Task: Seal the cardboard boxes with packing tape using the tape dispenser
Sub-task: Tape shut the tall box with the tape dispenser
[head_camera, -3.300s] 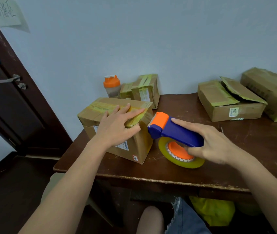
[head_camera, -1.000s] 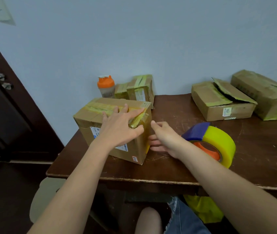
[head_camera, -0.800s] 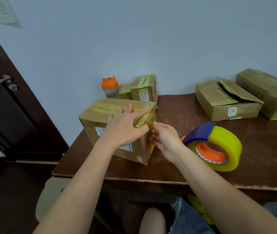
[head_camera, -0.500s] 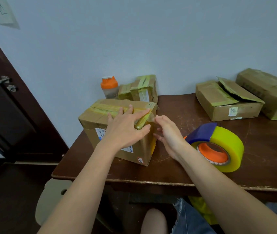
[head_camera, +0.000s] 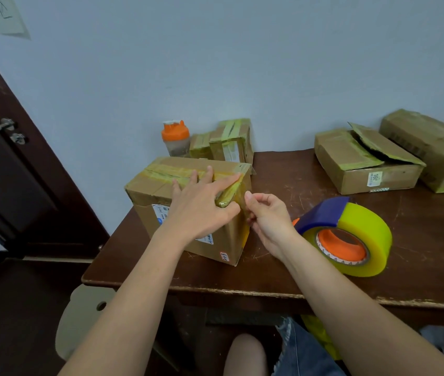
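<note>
While the dark brown scratched wooden counter (head_camera: 310, 270) carried everything, a dark wooden door (head_camera: 4, 169) with a metal lever handle stood at the left against the pale blue wall. The brown cardboard box wrapped in yellowish tape (head_camera: 161, 185) sat near the counter's left front corner, white shipping labels on its near face and a small red-marked sticker at its lower corner, the writing too small to read. Two opened cardboard boxes (head_camera: 351, 169) lay well apart at the far right, one bearing a label that read "160". The blue and orange tape dispenser with its yellow roll (head_camera: 351, 234) stood on edge just right of the right hand (head_camera: 269, 221). Smaller taped boxes (head_camera: 231, 142) and an orange-lidded shaker bottle (head_camera: 175, 138) stood by the wall. The left hand (head_camera: 202, 204) lay on the box top, fingers spread flat. The right hand's fingers were curled, pinching tape at the box's right edge.
</note>
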The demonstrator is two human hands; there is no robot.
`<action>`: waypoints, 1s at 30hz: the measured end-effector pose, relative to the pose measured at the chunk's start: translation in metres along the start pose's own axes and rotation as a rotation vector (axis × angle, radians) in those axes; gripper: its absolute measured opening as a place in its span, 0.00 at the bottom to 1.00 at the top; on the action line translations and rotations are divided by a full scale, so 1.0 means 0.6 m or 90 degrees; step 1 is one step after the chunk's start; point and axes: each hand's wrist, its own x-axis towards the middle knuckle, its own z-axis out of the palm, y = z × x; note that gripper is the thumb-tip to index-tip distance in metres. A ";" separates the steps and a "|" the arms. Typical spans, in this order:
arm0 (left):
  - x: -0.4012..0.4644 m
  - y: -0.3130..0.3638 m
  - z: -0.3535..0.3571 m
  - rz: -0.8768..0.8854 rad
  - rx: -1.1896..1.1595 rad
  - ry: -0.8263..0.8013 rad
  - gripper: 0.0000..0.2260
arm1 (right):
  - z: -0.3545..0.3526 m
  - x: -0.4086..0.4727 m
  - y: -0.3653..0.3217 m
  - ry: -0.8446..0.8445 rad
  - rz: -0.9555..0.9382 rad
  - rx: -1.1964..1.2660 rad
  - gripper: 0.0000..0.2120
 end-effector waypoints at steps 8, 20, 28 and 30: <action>-0.014 -0.076 -0.033 0.007 -0.558 0.344 0.16 | -0.001 -0.010 0.002 0.156 -0.070 -0.316 0.18; -0.029 -0.173 -0.054 -0.443 -0.280 0.202 0.28 | 0.051 0.001 -0.054 -0.084 0.054 -0.285 0.41; 0.037 -0.123 -0.062 -0.413 -0.102 0.031 0.31 | 0.141 0.022 -0.137 -0.007 -0.057 -0.807 0.47; 0.041 -0.108 -0.049 -0.475 -0.080 0.023 0.39 | 0.159 0.017 -0.114 0.028 -0.022 -0.927 0.57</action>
